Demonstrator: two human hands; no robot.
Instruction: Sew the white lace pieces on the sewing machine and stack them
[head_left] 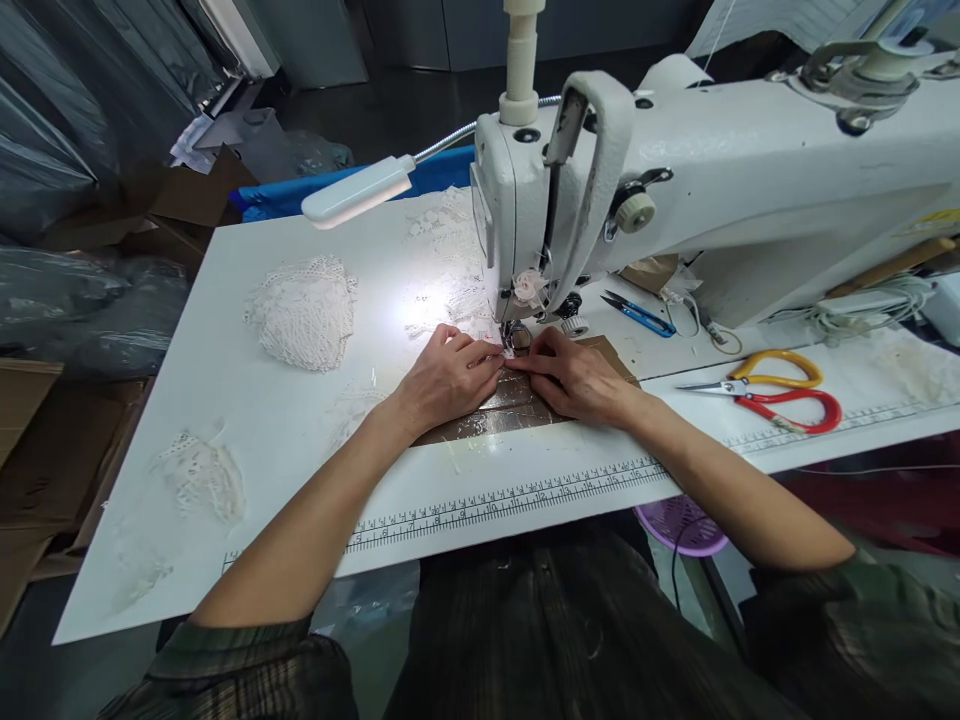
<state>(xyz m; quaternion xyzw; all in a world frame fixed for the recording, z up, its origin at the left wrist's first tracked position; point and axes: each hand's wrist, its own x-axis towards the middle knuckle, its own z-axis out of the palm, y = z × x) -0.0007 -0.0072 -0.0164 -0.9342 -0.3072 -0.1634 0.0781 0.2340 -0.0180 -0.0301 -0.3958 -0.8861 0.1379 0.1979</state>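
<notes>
At the sewing machine's presser foot (516, 338), both of my hands meet with their fingertips almost touching. My left hand (454, 372) lies with bent fingers pressed together on white lace (476, 322), just left of the foot. From the right, my right hand (574, 375) closes its fingers at the edge of the same lace, index finger reaching towards the foot. Most of the lace between the fingertips is hidden. Beneath both hands is a brown taped plate (517, 405) with thread scraps on it. The white sewing machine (517, 210) stands directly behind.
Lace heaps (304, 312) and a smaller lace bundle (201, 478) lie on the left of the white table (300, 545). Blue thread snips (639, 313) and red-and-yellow scissors (780, 388) lie on the right. A lit lamp (360, 190) hangs above. Cardboard boxes (67, 450) stand left.
</notes>
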